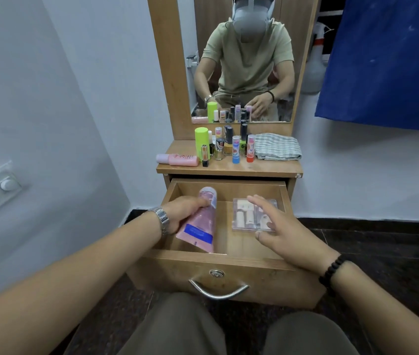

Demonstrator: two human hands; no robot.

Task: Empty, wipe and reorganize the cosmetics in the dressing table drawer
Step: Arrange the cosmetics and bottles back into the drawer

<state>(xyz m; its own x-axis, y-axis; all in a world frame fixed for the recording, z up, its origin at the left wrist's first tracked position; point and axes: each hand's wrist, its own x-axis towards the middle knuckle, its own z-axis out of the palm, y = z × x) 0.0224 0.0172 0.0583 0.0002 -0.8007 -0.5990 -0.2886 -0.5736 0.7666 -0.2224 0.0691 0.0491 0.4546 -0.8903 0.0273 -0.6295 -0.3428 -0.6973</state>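
OK, drawer [228,262] is pulled out in front of my knees. My left hand [186,211] grips a pink tube [199,226] with a blue label, fingers curled round its upper part near the clear cap; the tube is tilted, its flat end down near the drawer's front-left corner. My right hand [280,226] is released, fingers spread and straight, hovering over a clear-lidded makeup palette [250,216] lying flat toward the drawer's back-right corner. Whether my fingertips touch the lid, I can't tell.

On the dressing table top [228,169]: a pink bottle [177,159] lies on its side at the left edge. Beside it stands a lime green bottle [201,143], then a cluster of nail polish bottles [225,144] and two capped sticks, one blue [236,149], one red [250,148], near the front edge. A folded checked cloth [277,147] sits at the right edge, just beside the red stick. Mirror [241,60] stands behind.
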